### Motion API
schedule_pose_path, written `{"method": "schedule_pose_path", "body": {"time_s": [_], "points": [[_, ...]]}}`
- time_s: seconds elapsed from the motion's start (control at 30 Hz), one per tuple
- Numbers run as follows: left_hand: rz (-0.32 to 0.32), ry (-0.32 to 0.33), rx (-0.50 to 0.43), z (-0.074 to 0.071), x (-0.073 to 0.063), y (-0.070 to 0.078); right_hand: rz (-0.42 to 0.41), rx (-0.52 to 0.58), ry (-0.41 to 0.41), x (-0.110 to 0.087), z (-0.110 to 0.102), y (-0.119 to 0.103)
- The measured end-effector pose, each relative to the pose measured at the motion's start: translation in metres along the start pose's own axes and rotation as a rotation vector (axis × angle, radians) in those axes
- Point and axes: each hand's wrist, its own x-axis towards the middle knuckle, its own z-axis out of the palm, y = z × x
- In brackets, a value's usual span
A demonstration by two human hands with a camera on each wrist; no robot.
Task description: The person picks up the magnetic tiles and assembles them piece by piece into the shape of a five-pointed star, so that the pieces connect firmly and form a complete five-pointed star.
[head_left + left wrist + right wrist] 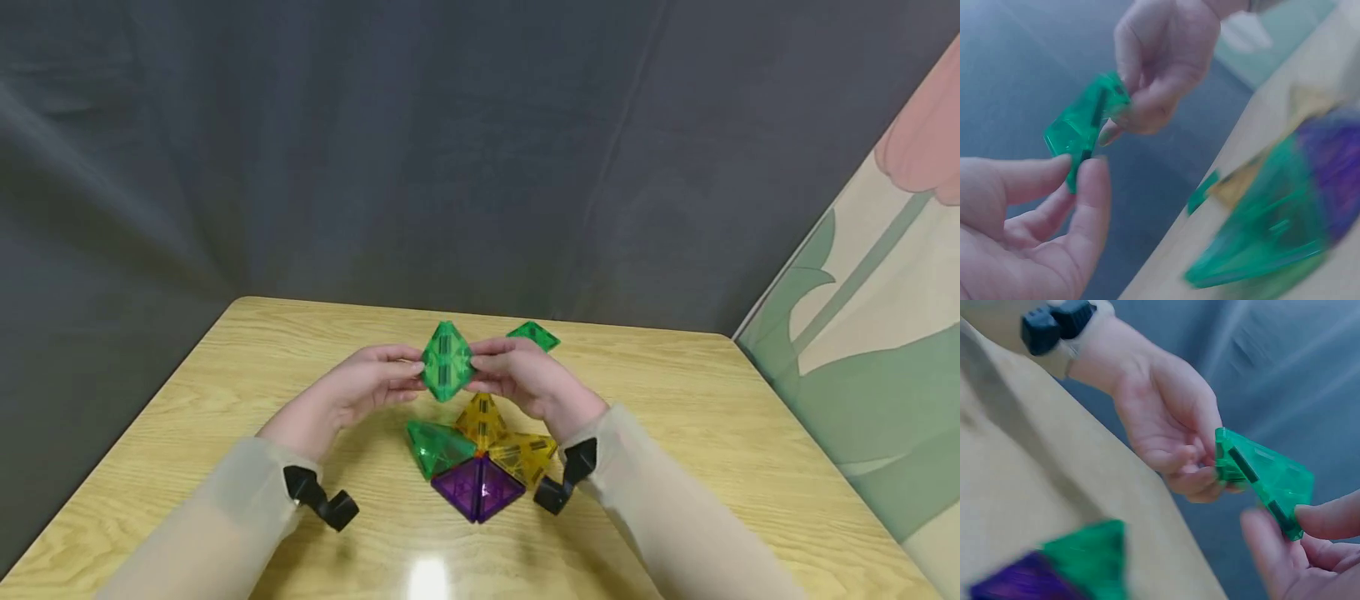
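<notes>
Above the table, both hands hold green see-through magnetic tiles [446,362] joined at an angle along a dark-striped edge. My left hand [363,385] pinches the left corner between thumb and fingers, while the right hand [528,377] pinches the right corner. In the left wrist view the green tiles [1082,122] are folded at their shared edge. Below the hands, a star-like cluster lies on the table: purple tiles [480,490] at the front, a green piece [438,450] at left, a yellow piece [482,421] behind and another yellow piece [525,454] at right.
A loose green diamond-shaped tile [536,335] lies beyond the right hand, near the back of the wooden table [675,400]. A dark curtain [450,150] hangs behind. At right stands a flower-patterned panel [885,333]. Each wrist carries a small black mount.
</notes>
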Motion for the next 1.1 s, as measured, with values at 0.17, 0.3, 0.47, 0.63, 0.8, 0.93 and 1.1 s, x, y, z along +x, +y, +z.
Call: {"method": "schedule_pose_path", "body": {"time_s": [0.17,0.3,0.47,0.63,0.8,0.93,1.1], "points": [[-0.018,0.046,-0.087,0.022,-0.039,-0.028,0.035,0.000,-0.107,-0.047,0.007,0.032],[-0.079,0.088,-0.132,0.037,-0.064,-0.054,0.105,0.115,-0.146,-0.078,0.013,0.063],[-0.141,0.164,-0.148,0.043,-0.072,-0.081,0.182,0.225,-0.100,-0.097,0.021,0.094],[-0.155,0.264,-0.098,0.048,-0.067,-0.092,0.203,0.233,-0.043,-0.103,0.023,0.107],[-0.145,0.325,-0.060,0.054,-0.063,-0.093,0.213,0.227,-0.024,-0.102,0.021,0.111],[-0.133,0.351,-0.054,0.056,-0.062,-0.093,0.219,0.235,-0.025,-0.100,0.021,0.113],[-0.120,0.366,-0.057,0.054,-0.063,-0.096,0.227,0.238,-0.040,-0.101,0.022,0.114]]}}
